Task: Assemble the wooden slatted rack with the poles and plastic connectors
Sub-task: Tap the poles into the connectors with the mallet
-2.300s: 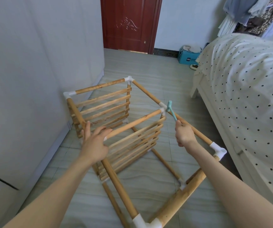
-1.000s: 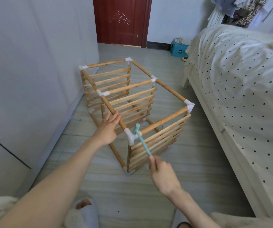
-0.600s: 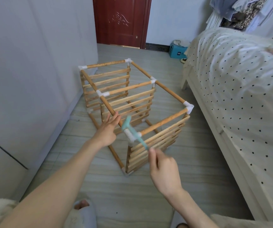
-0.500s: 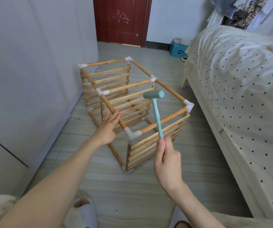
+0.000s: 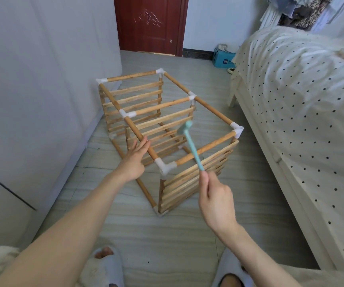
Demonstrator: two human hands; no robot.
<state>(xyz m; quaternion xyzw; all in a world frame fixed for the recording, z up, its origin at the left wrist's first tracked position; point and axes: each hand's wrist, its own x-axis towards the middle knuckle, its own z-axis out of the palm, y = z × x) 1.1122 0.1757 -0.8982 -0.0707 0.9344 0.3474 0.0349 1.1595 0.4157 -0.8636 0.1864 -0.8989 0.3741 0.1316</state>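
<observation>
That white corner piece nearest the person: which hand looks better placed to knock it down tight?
The right hand, probably. It grips the small hammer, raised just above the corner piece. The left hand lies with straight fingers against the pole, steadying the rack.

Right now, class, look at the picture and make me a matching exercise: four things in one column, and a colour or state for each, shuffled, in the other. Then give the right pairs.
Things
1. hammer
2. left hand
3. corner connector
4. door

States
A. white, joining poles
B. dark red, closed
C. turquoise, gripped by the right hand
D. fingers straight, resting on a top pole

Pairs: 1-C, 2-D, 3-A, 4-B
</observation>
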